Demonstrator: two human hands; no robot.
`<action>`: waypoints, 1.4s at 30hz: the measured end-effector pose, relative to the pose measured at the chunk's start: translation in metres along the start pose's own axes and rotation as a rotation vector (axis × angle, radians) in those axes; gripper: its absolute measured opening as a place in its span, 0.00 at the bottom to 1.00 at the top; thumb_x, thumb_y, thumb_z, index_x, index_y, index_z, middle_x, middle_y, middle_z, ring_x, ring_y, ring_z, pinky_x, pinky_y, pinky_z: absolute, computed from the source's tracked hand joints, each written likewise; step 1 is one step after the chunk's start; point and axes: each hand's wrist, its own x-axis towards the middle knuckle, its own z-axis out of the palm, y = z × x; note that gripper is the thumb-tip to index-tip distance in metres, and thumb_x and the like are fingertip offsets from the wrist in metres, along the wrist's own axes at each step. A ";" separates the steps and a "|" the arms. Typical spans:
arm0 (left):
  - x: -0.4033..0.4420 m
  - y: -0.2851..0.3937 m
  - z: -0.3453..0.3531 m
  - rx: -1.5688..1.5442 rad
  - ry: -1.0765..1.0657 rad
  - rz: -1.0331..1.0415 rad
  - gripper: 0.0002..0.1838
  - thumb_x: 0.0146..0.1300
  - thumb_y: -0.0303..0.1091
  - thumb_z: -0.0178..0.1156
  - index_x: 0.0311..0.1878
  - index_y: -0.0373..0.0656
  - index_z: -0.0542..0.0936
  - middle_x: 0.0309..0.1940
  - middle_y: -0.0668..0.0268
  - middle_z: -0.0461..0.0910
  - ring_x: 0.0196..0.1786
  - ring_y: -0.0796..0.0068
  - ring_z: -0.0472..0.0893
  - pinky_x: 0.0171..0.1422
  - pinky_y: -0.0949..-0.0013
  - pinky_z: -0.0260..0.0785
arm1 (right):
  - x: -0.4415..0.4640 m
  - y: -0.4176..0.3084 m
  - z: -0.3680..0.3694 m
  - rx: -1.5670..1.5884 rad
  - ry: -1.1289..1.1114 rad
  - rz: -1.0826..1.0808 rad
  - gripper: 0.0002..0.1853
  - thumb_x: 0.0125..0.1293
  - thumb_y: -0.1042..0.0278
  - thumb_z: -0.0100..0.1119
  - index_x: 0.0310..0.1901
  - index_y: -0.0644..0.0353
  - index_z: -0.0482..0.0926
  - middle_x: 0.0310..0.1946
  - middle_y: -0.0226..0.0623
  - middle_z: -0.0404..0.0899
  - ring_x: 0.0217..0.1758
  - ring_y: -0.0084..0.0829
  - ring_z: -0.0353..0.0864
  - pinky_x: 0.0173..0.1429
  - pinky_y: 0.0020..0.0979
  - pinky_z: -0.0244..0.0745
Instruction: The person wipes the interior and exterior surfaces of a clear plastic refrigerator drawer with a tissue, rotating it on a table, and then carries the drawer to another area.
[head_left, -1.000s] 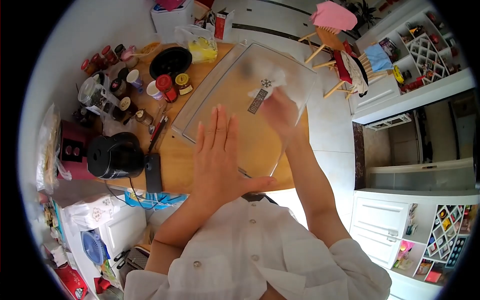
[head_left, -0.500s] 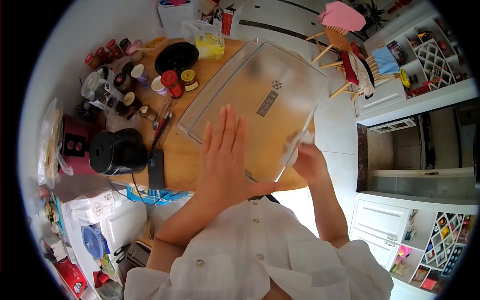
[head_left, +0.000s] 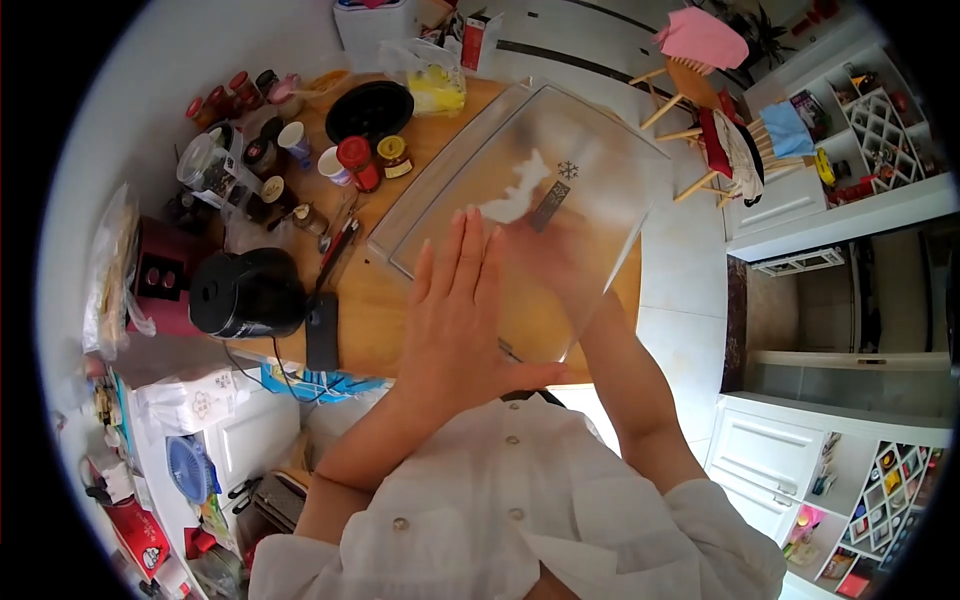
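Note:
A large clear plastic bin [head_left: 450,170] with a snowflake mark and a dark label stands tilted over the wooden table [head_left: 355,340]. My left hand [head_left: 455,320] lies flat against its near left side, fingers stretched out and thumb pointing right along the lower edge. Behind the clear wall, blurred by it, is my right hand [head_left: 550,250], beside a white cloth or tissue [head_left: 520,190] pressed against the plastic. My right fingers look smeared through the wall, so their grip on the cloth is hard to make out.
Left on the table are a black kettle [head_left: 245,292], a phone [head_left: 322,330], a red-lidded jar [head_left: 358,163], paper cups [head_left: 295,143] and a black bowl [head_left: 370,110]. Chairs with cloths [head_left: 725,150] stand at the upper right, near white cabinets [head_left: 765,450].
My right hand has gone from the bin's right edge back behind the clear wall, with the white cloth now near the middle. My left hand keeps its place on the bin. The view has shifted slightly.

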 end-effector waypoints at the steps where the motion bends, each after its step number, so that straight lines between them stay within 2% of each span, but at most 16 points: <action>1: 0.000 0.000 0.000 0.008 -0.001 0.007 0.65 0.39 0.72 0.66 0.69 0.26 0.57 0.71 0.40 0.52 0.75 0.45 0.51 0.74 0.43 0.43 | -0.011 -0.009 0.003 0.017 0.058 -0.011 0.17 0.66 0.71 0.54 0.57 0.57 0.71 0.52 0.35 0.77 0.57 0.36 0.74 0.64 0.43 0.68; 3: 0.001 -0.001 -0.002 0.015 -0.006 0.016 0.65 0.40 0.73 0.64 0.68 0.25 0.57 0.71 0.40 0.53 0.75 0.45 0.51 0.74 0.44 0.43 | -0.030 -0.021 0.019 -0.144 0.131 -0.147 0.20 0.65 0.73 0.54 0.59 0.59 0.70 0.53 0.35 0.75 0.57 0.36 0.73 0.66 0.46 0.65; 8: 0.001 -0.004 -0.002 -0.001 -0.001 0.018 0.65 0.39 0.72 0.66 0.68 0.25 0.58 0.71 0.39 0.54 0.75 0.45 0.52 0.74 0.45 0.43 | -0.099 -0.066 -0.008 -0.116 0.261 -0.155 0.20 0.63 0.75 0.54 0.58 0.59 0.70 0.49 0.35 0.74 0.51 0.32 0.72 0.59 0.42 0.66; 10: 0.003 -0.003 -0.004 -0.021 -0.010 0.015 0.65 0.38 0.72 0.66 0.68 0.25 0.58 0.71 0.39 0.53 0.75 0.45 0.52 0.74 0.45 0.43 | -0.112 -0.084 -0.025 0.093 -0.155 -0.238 0.18 0.62 0.76 0.54 0.56 0.59 0.71 0.53 0.37 0.74 0.53 0.32 0.73 0.58 0.37 0.68; 11: 0.004 -0.003 -0.005 -0.029 -0.013 0.011 0.65 0.38 0.71 0.67 0.68 0.25 0.58 0.71 0.39 0.53 0.75 0.45 0.52 0.74 0.45 0.43 | -0.113 -0.094 -0.036 0.076 -0.135 -0.302 0.16 0.62 0.76 0.56 0.52 0.59 0.73 0.50 0.37 0.76 0.51 0.30 0.72 0.55 0.34 0.69; 14: 0.004 -0.003 -0.005 -0.040 -0.009 0.012 0.64 0.38 0.71 0.67 0.68 0.26 0.58 0.71 0.39 0.53 0.75 0.46 0.52 0.74 0.45 0.43 | -0.088 -0.092 -0.075 -0.030 0.399 -0.281 0.14 0.63 0.75 0.56 0.51 0.59 0.74 0.48 0.36 0.78 0.51 0.29 0.74 0.56 0.35 0.69; 15: 0.004 -0.003 -0.005 -0.039 -0.012 0.014 0.64 0.38 0.71 0.68 0.68 0.26 0.59 0.71 0.39 0.53 0.75 0.46 0.52 0.74 0.45 0.43 | -0.073 -0.084 -0.076 -0.101 0.353 -0.123 0.10 0.65 0.70 0.55 0.45 0.63 0.75 0.41 0.36 0.77 0.47 0.30 0.76 0.53 0.34 0.73; 16: 0.004 -0.003 -0.005 -0.037 -0.014 0.014 0.64 0.37 0.70 0.68 0.68 0.26 0.59 0.71 0.39 0.54 0.75 0.46 0.52 0.74 0.45 0.43 | -0.050 -0.076 -0.090 -0.042 0.218 -0.061 0.10 0.65 0.69 0.55 0.46 0.64 0.75 0.42 0.37 0.78 0.46 0.31 0.77 0.53 0.33 0.73; 19: 0.004 -0.002 -0.004 -0.012 -0.048 -0.004 0.68 0.34 0.72 0.68 0.70 0.29 0.56 0.72 0.40 0.51 0.76 0.46 0.51 0.75 0.45 0.41 | 0.013 -0.041 -0.030 -0.225 0.040 -0.170 0.10 0.67 0.69 0.54 0.45 0.64 0.76 0.41 0.36 0.79 0.46 0.32 0.79 0.53 0.30 0.73; 21: 0.004 -0.001 -0.004 -0.001 -0.063 -0.011 0.69 0.33 0.74 0.67 0.71 0.30 0.55 0.73 0.41 0.50 0.76 0.45 0.50 0.75 0.45 0.40 | 0.052 -0.049 -0.010 -0.313 0.448 -0.048 0.11 0.67 0.71 0.53 0.49 0.64 0.74 0.45 0.38 0.78 0.50 0.33 0.78 0.57 0.31 0.72; 24: 0.004 0.000 -0.004 0.002 -0.061 -0.011 0.70 0.33 0.74 0.67 0.71 0.31 0.55 0.73 0.42 0.49 0.76 0.45 0.50 0.75 0.45 0.40 | 0.097 -0.045 -0.023 0.089 0.060 -0.172 0.13 0.67 0.71 0.54 0.52 0.64 0.72 0.47 0.40 0.77 0.51 0.34 0.77 0.59 0.31 0.71; 27: 0.003 0.000 -0.003 0.013 -0.055 -0.010 0.69 0.33 0.74 0.67 0.71 0.31 0.55 0.73 0.43 0.49 0.76 0.45 0.50 0.75 0.45 0.40 | 0.109 -0.051 -0.039 -0.014 0.067 -0.136 0.11 0.67 0.67 0.55 0.48 0.60 0.75 0.47 0.37 0.80 0.51 0.34 0.79 0.55 0.38 0.76; 30: 0.003 0.000 -0.004 0.019 -0.052 -0.013 0.69 0.34 0.74 0.67 0.71 0.30 0.55 0.73 0.43 0.49 0.76 0.45 0.50 0.74 0.44 0.42 | 0.101 -0.049 -0.051 0.158 -0.086 -0.174 0.11 0.67 0.67 0.55 0.48 0.59 0.75 0.47 0.37 0.79 0.51 0.36 0.79 0.57 0.40 0.74; 33: 0.002 0.000 -0.003 0.031 -0.042 -0.009 0.68 0.34 0.74 0.67 0.71 0.30 0.56 0.73 0.43 0.50 0.76 0.46 0.51 0.74 0.45 0.43 | 0.063 -0.062 -0.037 -0.080 0.063 -0.108 0.10 0.67 0.67 0.54 0.48 0.59 0.75 0.46 0.37 0.79 0.52 0.37 0.78 0.61 0.41 0.70; 36: 0.003 0.001 -0.002 0.033 -0.027 -0.001 0.67 0.34 0.72 0.68 0.70 0.29 0.57 0.72 0.42 0.51 0.76 0.46 0.51 0.74 0.45 0.43 | 0.049 -0.069 -0.053 -0.024 0.000 -0.210 0.11 0.68 0.66 0.52 0.49 0.60 0.74 0.46 0.39 0.79 0.51 0.38 0.77 0.63 0.40 0.68; 42: 0.002 0.002 -0.006 0.034 -0.034 0.021 0.66 0.34 0.68 0.71 0.68 0.28 0.58 0.72 0.41 0.53 0.75 0.46 0.52 0.74 0.46 0.44 | 0.003 -0.087 -0.032 0.376 0.092 -0.279 0.13 0.64 0.75 0.55 0.50 0.64 0.72 0.46 0.42 0.76 0.51 0.37 0.75 0.61 0.39 0.69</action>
